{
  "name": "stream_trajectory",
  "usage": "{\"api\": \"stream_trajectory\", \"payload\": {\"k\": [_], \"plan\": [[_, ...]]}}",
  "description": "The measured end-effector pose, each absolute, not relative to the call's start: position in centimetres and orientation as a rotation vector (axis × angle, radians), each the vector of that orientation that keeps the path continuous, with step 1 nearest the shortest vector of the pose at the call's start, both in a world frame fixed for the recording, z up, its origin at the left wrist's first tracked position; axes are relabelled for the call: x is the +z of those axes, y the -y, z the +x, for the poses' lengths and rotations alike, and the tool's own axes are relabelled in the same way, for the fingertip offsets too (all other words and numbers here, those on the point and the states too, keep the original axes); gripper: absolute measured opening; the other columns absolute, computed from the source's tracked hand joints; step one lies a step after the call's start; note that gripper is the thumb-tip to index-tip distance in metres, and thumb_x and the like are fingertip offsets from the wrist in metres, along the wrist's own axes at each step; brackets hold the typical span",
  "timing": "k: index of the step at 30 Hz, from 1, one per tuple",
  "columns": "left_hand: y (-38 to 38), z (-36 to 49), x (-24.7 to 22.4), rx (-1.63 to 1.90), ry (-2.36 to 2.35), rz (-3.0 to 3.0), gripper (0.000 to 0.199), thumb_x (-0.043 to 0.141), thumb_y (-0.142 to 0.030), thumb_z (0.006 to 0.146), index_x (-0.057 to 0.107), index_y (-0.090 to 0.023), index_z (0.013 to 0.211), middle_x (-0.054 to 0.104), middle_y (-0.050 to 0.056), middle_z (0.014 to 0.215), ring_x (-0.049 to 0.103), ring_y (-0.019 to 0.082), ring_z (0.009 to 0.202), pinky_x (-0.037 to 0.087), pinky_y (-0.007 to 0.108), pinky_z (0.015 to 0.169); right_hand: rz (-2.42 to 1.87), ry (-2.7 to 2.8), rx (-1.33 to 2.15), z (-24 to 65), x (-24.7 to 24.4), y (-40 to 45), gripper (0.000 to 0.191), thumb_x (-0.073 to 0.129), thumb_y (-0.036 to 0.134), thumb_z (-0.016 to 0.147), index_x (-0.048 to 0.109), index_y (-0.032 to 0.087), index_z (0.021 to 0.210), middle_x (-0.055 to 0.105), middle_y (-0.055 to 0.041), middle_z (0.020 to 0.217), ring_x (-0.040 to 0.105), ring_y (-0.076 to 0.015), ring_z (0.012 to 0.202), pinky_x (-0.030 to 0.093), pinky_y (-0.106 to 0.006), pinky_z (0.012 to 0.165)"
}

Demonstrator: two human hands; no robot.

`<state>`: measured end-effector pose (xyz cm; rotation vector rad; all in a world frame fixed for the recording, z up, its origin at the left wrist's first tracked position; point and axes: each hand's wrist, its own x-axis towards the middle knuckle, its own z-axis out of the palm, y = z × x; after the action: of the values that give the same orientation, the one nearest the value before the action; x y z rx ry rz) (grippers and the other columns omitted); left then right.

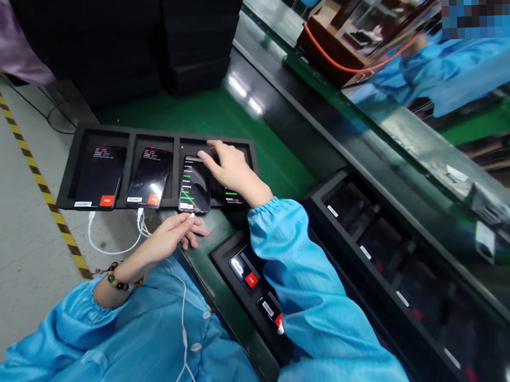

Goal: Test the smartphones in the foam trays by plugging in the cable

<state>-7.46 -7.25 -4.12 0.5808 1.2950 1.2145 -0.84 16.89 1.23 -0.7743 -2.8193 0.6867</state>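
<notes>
A black foam tray with compartments holds several phones, their lower ends over its near edge. My left hand pinches the white plug of a charging cable at the lower end of the third phone, whose screen shows a list in white and green. Whether the plug is seated cannot be made out. Over the upper right of that phone, my right hand is open, thumb and fingers apart, partly covering the fourth phone. The first phone and second phone show red boxes; white cables run to both.
Another phone tray lies beneath my right sleeve, and a long dark tray stands to the right. Beyond a metal rail, a co-worker's blue sleeve is near an orange hose. Yellow-black tape marks the floor.
</notes>
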Motion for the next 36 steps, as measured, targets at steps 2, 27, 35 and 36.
{"api": "stream_trajectory", "payload": {"k": [2, 27, 35, 36], "plan": [[6.9, -7.5, -3.9, 1.196, -1.254, 0.55, 0.061, 0.079, -0.075, 0.095, 0.07, -0.015, 0.105, 0.085, 0.021, 0.118, 0.074, 0.018, 0.072, 0.053, 0.029, 0.064, -0.72, 2.892, 0.745, -2.9, 0.9, -16.6, 0.054, 0.047, 0.054, 0.12, 0.058, 0.016, 0.157, 0.073, -0.0166, 0.152, 0.064, -0.0341, 0.145, 0.037, -0.052, 0.13], [5.5, -5.0, -3.7, 1.423, -1.211, 0.237, 0.054, 0.09, -0.062, 0.091, 0.062, -0.016, 0.094, 0.084, 0.021, 0.12, 0.078, 0.02, 0.085, 0.06, 0.033, 0.083, -0.851, 2.89, 0.89, -4.8, 0.9, -16.8, 0.059, 0.035, 0.062, 0.121, 0.072, 0.017, 0.133, 0.079, -0.0156, 0.137, 0.068, -0.0369, 0.138, 0.039, -0.062, 0.126], [6.2, -7.5, -2.3, 1.176, -1.478, 0.517, 0.087, 0.086, -0.091, 0.071, 0.079, -0.013, 0.108, 0.085, 0.021, 0.119, 0.08, 0.03, 0.094, 0.064, 0.041, 0.088, -0.734, 2.826, 0.894, 0.3, 4.0, -16.4, 0.05, 0.047, 0.055, 0.121, 0.064, 0.017, 0.149, 0.068, -0.0168, 0.157, 0.059, -0.0332, 0.15, 0.032, -0.059, 0.133], [6.9, -8.0, -1.6, 1.082, -1.582, 0.626, 0.088, 0.08, -0.094, 0.075, 0.079, -0.015, 0.114, 0.085, 0.019, 0.119, 0.08, 0.032, 0.097, 0.064, 0.043, 0.091, -0.722, 2.799, 0.82, 2.6, 5.0, -16.2, 0.049, 0.048, 0.055, 0.12, 0.064, 0.017, 0.149, 0.068, -0.0168, 0.155, 0.059, -0.0333, 0.149, 0.032, -0.058, 0.133]]}}
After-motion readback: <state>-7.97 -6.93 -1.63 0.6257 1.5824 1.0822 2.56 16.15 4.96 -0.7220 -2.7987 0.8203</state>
